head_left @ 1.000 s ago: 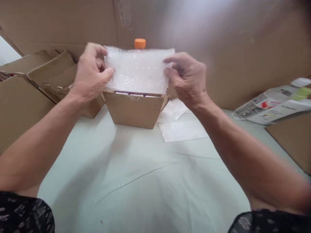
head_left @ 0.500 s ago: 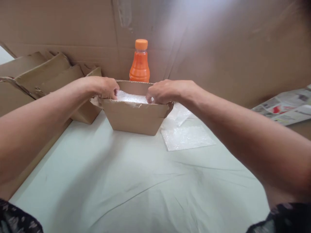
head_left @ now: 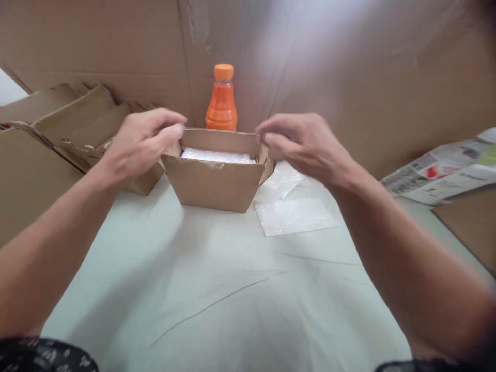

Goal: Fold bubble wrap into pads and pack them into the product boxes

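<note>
A small cardboard box [head_left: 213,186] stands with its top uncovered, and clear bubble wrap [head_left: 217,156] lies inside below the rim. My left hand [head_left: 145,137] is above the box's left edge, fingers bent and thumb a little apart, with nothing visible in it. Over at the right edge, my right hand [head_left: 300,139] has its fingers curved and thumb below them, close to the side wall. Whether either hand touches the cardboard cannot be made out. What the bubble wrap covers is hidden.
Behind the box stands an orange bottle [head_left: 222,106] against a cardboard wall [head_left: 349,93]. Flat bubble wrap sheets [head_left: 296,217] lie to the right on the pale green cloth [head_left: 217,289]. More cardboard boxes [head_left: 81,119] crowd the left, and printed packaging [head_left: 437,173] is far right.
Both hands have come up out of the box, off the bubble wrap, and moved outward to its left and right edges. The bubble wrap stays inside.
</note>
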Demonstrator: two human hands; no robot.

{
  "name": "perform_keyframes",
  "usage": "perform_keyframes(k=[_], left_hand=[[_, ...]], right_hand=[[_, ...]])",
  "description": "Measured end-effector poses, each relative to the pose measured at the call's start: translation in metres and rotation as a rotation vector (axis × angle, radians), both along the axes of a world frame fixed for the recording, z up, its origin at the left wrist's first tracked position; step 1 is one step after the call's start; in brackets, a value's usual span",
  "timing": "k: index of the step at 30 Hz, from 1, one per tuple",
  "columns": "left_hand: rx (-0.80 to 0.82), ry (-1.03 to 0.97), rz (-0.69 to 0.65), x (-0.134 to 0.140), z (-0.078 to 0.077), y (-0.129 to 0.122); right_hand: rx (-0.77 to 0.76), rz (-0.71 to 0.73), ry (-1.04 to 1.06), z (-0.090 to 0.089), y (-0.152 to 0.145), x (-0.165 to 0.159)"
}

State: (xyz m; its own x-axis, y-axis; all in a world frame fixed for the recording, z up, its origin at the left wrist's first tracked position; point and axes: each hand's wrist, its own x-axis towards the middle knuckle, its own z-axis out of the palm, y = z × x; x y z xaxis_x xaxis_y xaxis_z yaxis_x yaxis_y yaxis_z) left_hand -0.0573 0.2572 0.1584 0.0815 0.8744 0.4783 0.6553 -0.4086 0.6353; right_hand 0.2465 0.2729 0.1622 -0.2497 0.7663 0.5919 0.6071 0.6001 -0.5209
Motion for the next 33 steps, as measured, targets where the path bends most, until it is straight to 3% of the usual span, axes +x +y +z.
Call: perform_keyframes(k=[1,4,7,9,12,14,17,20,24,27,29,33], left_hand=[[0.116,-0.081,0.085,-0.008,-0.013,-0.02],[0.148,-0.355,0.25,-0.026,-0.066,-0.056],[0.017,-0.566,0.186,-0.029,-0.115,-0.041],[-0.061,-0.679,0.113,-0.019,-0.129,-0.016],[-0.079,-0.756,0.108,0.01,-0.127,0.001],[-0.06,-0.713,0.112,0.028,-0.119,-0.014],[-0.096,-0.607,0.095,0.039,-0.112,-0.068],[-0.172,-0.587,0.237,0.023,-0.115,-0.135],[-0.091,-0.605,0.586,-0.028,-0.132,-0.214],[0.061,-0.552,0.818,-0.058,-0.147,-0.248],[0.127,-0.529,0.871,-0.067,-0.155,-0.257],[0.107,-0.569,0.792,-0.069,-0.169,-0.25]], right_hand=[[0.0,-0.059,-0.014,-0.01,-0.017,0.012],[-0.144,-0.136,0.05,-0.055,-0.053,0.029],[-0.346,-0.072,0.113,-0.1,-0.051,0.009],[-0.406,-0.053,0.157,-0.116,-0.038,-0.011],[-0.414,-0.102,0.224,-0.119,-0.03,-0.018],[-0.407,-0.16,0.229,-0.116,-0.044,-0.006],[-0.395,-0.238,0.206,-0.115,-0.081,0.017],[-0.44,-0.154,0.186,-0.116,-0.107,0.008],[-0.484,0.171,0.142,-0.115,-0.097,-0.071],[-0.444,0.403,0.153,-0.121,-0.069,-0.152],[-0.442,0.432,0.16,-0.134,-0.056,-0.202],[-0.5,0.416,0.073,-0.167,-0.061,-0.267]])
